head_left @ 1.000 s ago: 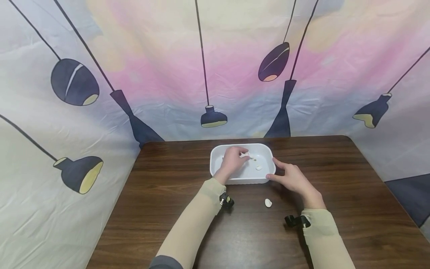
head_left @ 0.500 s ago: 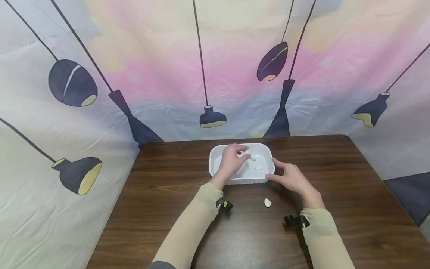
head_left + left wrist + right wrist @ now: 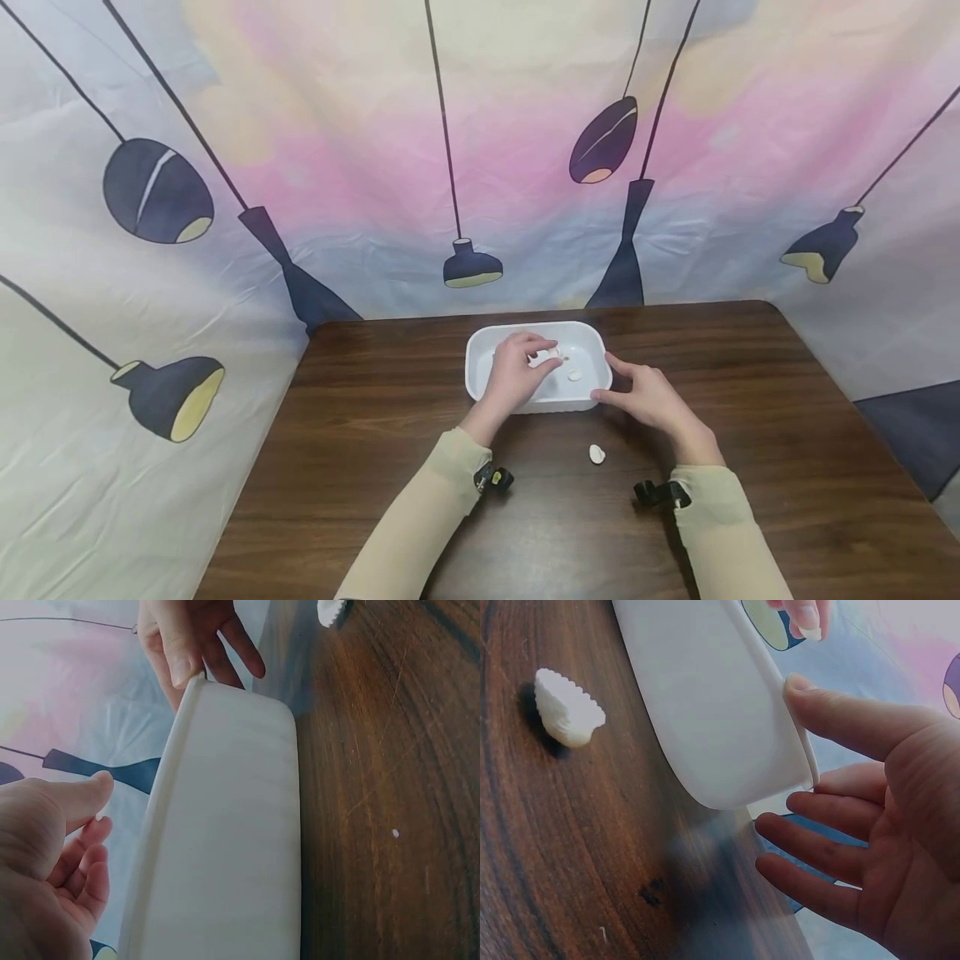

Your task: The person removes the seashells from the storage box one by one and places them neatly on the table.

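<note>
A white rectangular tray [image 3: 540, 407] stands near the table's far edge. Over it, my left hand [image 3: 514, 371] pinches a small whitish piece [image 3: 810, 634], perhaps a shell, between thumb and fingertips; most of it is hidden. My right hand [image 3: 652, 398] holds the tray's right end, the thumb on the near corner of the rim and the index finger at the end wall, the other fingers spread. Inside the tray lies a flat white shell [image 3: 574, 376], with a tiny brownish bit beside it. A ribbed white seashell [image 3: 566, 709] lies on the table in front of the tray.
The dark wood-grain table [image 3: 360, 467] carries the tray and the loose shell. A tiny white speck [image 3: 396, 833] lies on the wood. Behind the table hangs a cloth [image 3: 360, 167] printed with lamps.
My left hand has drawn back slightly toward me with the small piece still pinched. The right hand keeps its hold on the tray. The whole head view has shifted a little.
</note>
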`<action>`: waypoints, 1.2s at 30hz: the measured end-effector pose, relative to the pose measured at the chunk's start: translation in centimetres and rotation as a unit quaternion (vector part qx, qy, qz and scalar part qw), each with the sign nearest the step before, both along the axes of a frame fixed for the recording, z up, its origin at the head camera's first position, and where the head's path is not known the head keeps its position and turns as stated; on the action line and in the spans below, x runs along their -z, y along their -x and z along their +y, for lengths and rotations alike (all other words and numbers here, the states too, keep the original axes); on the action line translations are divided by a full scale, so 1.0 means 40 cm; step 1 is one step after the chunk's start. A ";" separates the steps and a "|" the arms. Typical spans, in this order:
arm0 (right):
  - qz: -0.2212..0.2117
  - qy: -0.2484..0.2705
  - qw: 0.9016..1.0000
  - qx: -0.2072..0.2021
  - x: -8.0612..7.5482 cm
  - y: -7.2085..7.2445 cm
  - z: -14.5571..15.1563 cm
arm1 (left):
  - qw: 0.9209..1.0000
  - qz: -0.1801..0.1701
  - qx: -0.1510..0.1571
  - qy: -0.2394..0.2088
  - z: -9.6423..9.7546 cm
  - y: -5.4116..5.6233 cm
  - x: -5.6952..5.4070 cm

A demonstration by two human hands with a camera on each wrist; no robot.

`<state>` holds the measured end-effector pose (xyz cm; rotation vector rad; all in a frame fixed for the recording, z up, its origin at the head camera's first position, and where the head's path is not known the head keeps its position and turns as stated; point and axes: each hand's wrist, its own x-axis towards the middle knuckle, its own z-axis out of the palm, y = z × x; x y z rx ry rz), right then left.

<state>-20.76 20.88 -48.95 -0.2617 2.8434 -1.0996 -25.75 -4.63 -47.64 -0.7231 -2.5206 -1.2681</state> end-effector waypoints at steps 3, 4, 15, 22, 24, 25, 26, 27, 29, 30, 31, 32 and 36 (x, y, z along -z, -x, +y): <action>-0.003 0.001 1.000 -0.001 0.005 -0.002 -0.004 | 1.000 0.002 0.004 -0.004 -0.007 -0.012 -0.001; -0.005 0.002 1.000 0.000 0.007 -0.002 -0.005 | 1.000 0.003 0.007 -0.004 -0.009 -0.015 -0.002; -0.002 0.000 1.000 0.001 0.003 0.000 -0.002 | 1.000 0.005 0.024 0.014 -0.018 -0.058 -0.007; 0.000 0.001 1.000 -0.001 -0.002 0.000 -0.004 | 0.998 0.022 0.053 0.041 -0.024 -0.085 -0.007; -0.002 0.002 1.000 0.000 -0.002 0.000 -0.004 | 0.996 0.021 0.065 0.049 -0.025 -0.094 -0.007; -0.002 0.002 1.000 0.000 -0.002 0.000 -0.005 | 0.996 0.020 0.070 0.053 -0.025 -0.098 -0.007; -0.002 0.002 1.000 -0.001 -0.002 0.000 -0.004 | 0.995 0.020 0.076 0.058 -0.025 -0.101 -0.005; -0.001 0.003 1.000 -0.002 -0.002 -0.001 -0.005 | 0.995 0.018 0.082 0.061 -0.025 -0.104 -0.003; 0.000 0.004 1.000 -0.001 -0.002 0.000 -0.005 | 0.993 0.012 0.091 0.068 -0.024 -0.110 0.000; -0.001 0.005 1.000 -0.001 -0.002 0.000 -0.005 | 0.993 0.009 0.097 0.072 -0.023 -0.112 0.003; -0.001 0.006 1.000 -0.002 -0.003 0.000 -0.005 | 0.992 0.006 0.101 0.076 -0.023 -0.115 0.006; -0.001 0.006 1.000 -0.002 -0.003 0.000 -0.005 | 0.991 0.005 0.104 0.080 -0.022 -0.117 0.008; -0.003 0.008 1.000 -0.002 -0.005 -0.002 -0.005 | 0.989 0.005 0.115 0.095 -0.020 -0.126 0.017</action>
